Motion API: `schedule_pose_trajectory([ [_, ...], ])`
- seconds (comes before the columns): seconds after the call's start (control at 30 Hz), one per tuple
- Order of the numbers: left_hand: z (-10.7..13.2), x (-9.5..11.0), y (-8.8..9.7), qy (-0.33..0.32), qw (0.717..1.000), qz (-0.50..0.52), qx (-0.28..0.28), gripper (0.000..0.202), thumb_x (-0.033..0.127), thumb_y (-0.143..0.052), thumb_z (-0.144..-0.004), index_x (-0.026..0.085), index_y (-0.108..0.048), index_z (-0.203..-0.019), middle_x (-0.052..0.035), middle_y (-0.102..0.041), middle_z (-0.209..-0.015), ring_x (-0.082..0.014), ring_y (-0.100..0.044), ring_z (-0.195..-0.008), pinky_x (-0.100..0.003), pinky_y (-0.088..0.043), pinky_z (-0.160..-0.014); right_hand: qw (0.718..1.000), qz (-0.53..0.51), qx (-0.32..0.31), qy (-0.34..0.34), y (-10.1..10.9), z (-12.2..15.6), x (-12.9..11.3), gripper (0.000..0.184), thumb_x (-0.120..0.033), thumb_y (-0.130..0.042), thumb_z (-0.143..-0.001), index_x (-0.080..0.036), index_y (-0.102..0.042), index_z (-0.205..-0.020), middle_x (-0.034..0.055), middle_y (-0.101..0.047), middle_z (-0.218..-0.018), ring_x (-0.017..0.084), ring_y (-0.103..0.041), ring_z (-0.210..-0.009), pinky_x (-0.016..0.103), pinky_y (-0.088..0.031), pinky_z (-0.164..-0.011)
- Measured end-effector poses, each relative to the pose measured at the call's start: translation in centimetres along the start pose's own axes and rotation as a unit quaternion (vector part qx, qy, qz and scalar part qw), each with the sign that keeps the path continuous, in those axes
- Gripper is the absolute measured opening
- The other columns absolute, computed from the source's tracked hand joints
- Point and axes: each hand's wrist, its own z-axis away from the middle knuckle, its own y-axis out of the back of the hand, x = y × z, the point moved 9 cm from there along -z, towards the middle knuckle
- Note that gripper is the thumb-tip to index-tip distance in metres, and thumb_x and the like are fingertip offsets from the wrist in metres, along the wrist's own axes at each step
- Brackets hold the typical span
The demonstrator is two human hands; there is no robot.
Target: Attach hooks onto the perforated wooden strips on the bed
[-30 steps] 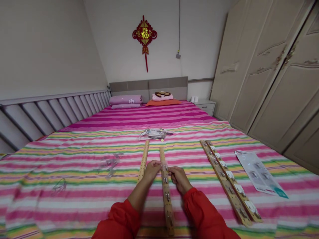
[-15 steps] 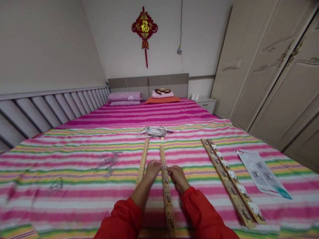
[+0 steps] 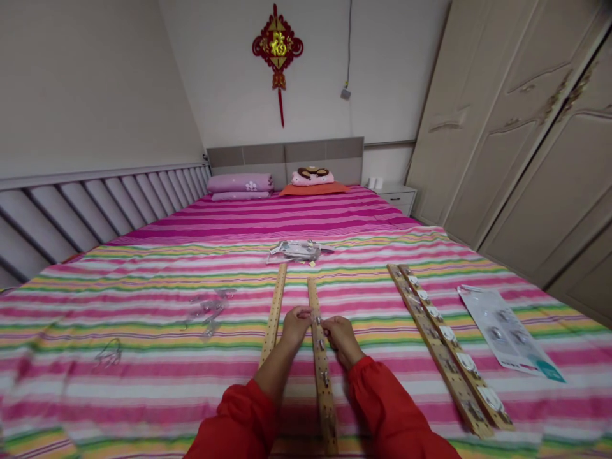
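Observation:
A narrow wooden strip (image 3: 321,376) with holes lies lengthwise on the striped bedsheet, with several small metal fittings along it. My left hand (image 3: 295,326) is closed in a pinch at its left edge, fingertips on a small shiny metal fitting (image 3: 316,317) near the far end. From the right, my right hand (image 3: 340,336) is also pinched closed beside the same fitting; what its fingertips hold is too small to make out. Next to my left forearm lies a second wooden strip (image 3: 274,306), with rows of holes and no fittings visible.
To the right lie two wooden strips with fittings (image 3: 433,335), one bearing white round pieces, and a clear blister pack (image 3: 509,331). Left are small plastic packets (image 3: 210,309) and a thin wire loop (image 3: 109,352). A plastic bag (image 3: 297,250) lies beyond the strips.
The view has shifted slightly. Both hands stay at the same fitting, with only small finger movements.

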Motion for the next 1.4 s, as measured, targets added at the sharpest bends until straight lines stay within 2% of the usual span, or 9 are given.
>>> schedule_pose_trajectory([
  [0.27, 0.5, -0.2, -0.2, 0.001, 1.000, -0.014, 0.001, 0.018, 0.010, -0.067, -0.054, 0.016, -0.070, -0.072, 0.0028, -0.061, -0.058, -0.0109, -0.054, -0.057, -0.022, -0.043, -0.058, 0.999, -0.024, -0.034, -0.036, -0.3, 0.6, -0.2, 0.029, -0.029, -0.062, -0.058, -0.021, -0.044, -0.037, -0.0107, -0.025, -0.023, 0.003, -0.015, -0.025, 0.021, -0.008, -0.031],
  [0.47, 2.0, 1.7, -0.5, -0.018, 0.999, 0.011, -0.030, 0.026, 0.032, -0.063, -0.070, 0.015, -0.071, -0.088, -0.0018, -0.066, -0.067, -0.0134, -0.059, -0.065, -0.024, -0.046, -0.063, 0.998, -0.043, -0.033, -0.013, 0.0, 1.6, -1.0, 0.042, -0.046, -0.062, -0.069, -0.020, -0.046, -0.040, -0.0093, -0.028, -0.026, 0.003, -0.018, -0.025, 0.021, -0.009, -0.031],
  [0.57, 3.0, 2.5, 0.8, -0.012, 1.000, 0.012, -0.026, 0.039, 0.039, -0.063, -0.072, 0.015, -0.069, -0.102, -0.0023, -0.066, -0.069, -0.0123, -0.057, -0.062, -0.023, -0.045, -0.059, 0.998, -0.053, -0.034, 0.000, 0.2, 1.8, -1.2, 0.043, -0.048, -0.064, -0.070, -0.019, -0.047, -0.042, -0.0090, -0.030, -0.027, 0.003, -0.020, -0.026, 0.021, -0.011, -0.032],
  [0.7, 4.7, 4.1, 5.7, -0.060, 0.998, -0.001, 0.025, 0.035, 0.036, -0.070, -0.064, 0.014, -0.069, -0.092, -0.0027, -0.065, -0.070, -0.0119, -0.056, -0.062, -0.022, -0.043, -0.058, 0.997, -0.069, -0.041, 0.010, 0.4, 2.1, -1.2, 0.042, -0.050, -0.066, -0.068, -0.019, -0.048, -0.046, -0.0099, -0.030, -0.028, 0.003, -0.019, -0.028, 0.020, -0.011, -0.032],
  [0.8, 6.2, 5.1, 12.6, -0.113, 0.983, -0.036, 0.142, 0.025, 0.034, -0.068, -0.064, 0.015, -0.068, -0.081, -0.0013, -0.062, -0.067, -0.0133, -0.056, -0.063, -0.024, -0.045, -0.061, 0.996, -0.077, -0.046, 0.014, 0.5, 2.2, -1.3, 0.042, -0.051, -0.067, -0.068, -0.019, -0.050, -0.048, -0.0103, -0.029, -0.028, 0.003, -0.019, -0.028, 0.020, -0.011, -0.033],
  [0.9, 7.5, 5.6, 19.6, -0.139, 0.948, -0.108, 0.266, 0.023, 0.034, -0.066, -0.063, 0.017, -0.066, -0.078, -0.0020, -0.061, -0.071, -0.0160, -0.056, -0.067, -0.028, -0.047, -0.067, 0.996, -0.079, -0.047, 0.017, 0.5, 2.3, -1.4, 0.040, -0.049, -0.068, -0.068, -0.018, -0.050, -0.049, -0.0102, -0.030, -0.028, 0.003, -0.019, -0.028, 0.020, -0.011, -0.034],
  [1.0, 7.8, 6.0, 24.0, -0.146, 0.912, -0.214, 0.318, 0.031, 0.033, -0.069, -0.060, 0.017, -0.066, -0.087, -0.0059, -0.063, -0.086, -0.0227, -0.059, -0.084, -0.035, -0.047, -0.081, 0.996, -0.078, -0.047, 0.021, 0.5, 2.4, -1.5, 0.039, -0.047, -0.069, -0.067, -0.018, -0.050, -0.048, -0.0103, -0.031, -0.028, 0.003, -0.019, -0.028, 0.020, -0.010, -0.034],
  [1.13, 7.3, 5.1, 26.3, -0.110, 0.889, -0.290, 0.337, 0.036, 0.031, -0.070, -0.060, 0.016, -0.065, -0.093, -0.0091, -0.065, -0.094, -0.0279, -0.059, -0.097, -0.038, -0.044, -0.090, 0.996, -0.075, -0.043, 0.026, 0.5, 2.6, -1.7, 0.040, -0.048, -0.071, -0.065, -0.018, -0.050, -0.049, -0.0101, -0.031, -0.028, 0.003, -0.019, -0.028, 0.020, -0.010, -0.033],
  [1.4, 5.9, 3.3, 26.7, -0.086, 0.896, -0.322, 0.293, 0.042, 0.033, -0.065, -0.065, 0.014, -0.061, -0.103, -0.0082, -0.066, -0.090, -0.0251, -0.063, -0.087, -0.035, -0.048, -0.079, 0.996, -0.079, -0.008, 0.049, 0.7, 3.9, -2.6, 0.045, -0.055, -0.075, -0.059, -0.018, -0.051, -0.055, -0.0096, -0.039, -0.034, 0.003, -0.022, -0.029, 0.020, -0.010, -0.033],
])
